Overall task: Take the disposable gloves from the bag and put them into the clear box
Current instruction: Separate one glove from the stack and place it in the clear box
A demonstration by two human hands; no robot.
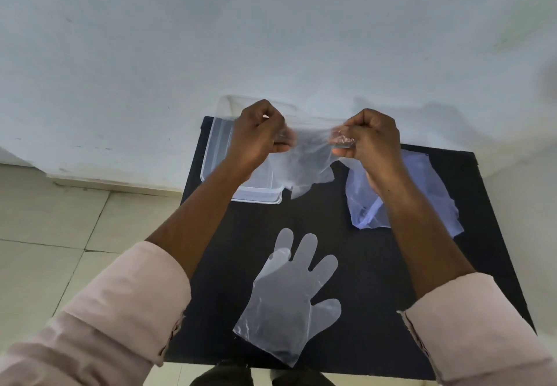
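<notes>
Thin clear plastic, a glove (304,165), hangs stretched between two closed grips: the left hand (259,132) pinches one edge, the right hand (369,137) the other, probably to spread it flat before boxing. Just behind and under the left grip sits the clear box (217,150). Below the right grip lies the bag (422,192); nearer the body, another glove (289,295) waits flat on the black counter (376,280).

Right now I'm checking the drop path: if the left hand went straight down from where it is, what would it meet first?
Probably the clear box: the left hand holds one edge of a stretched glove above it. Depth is unclear from one view.
</notes>
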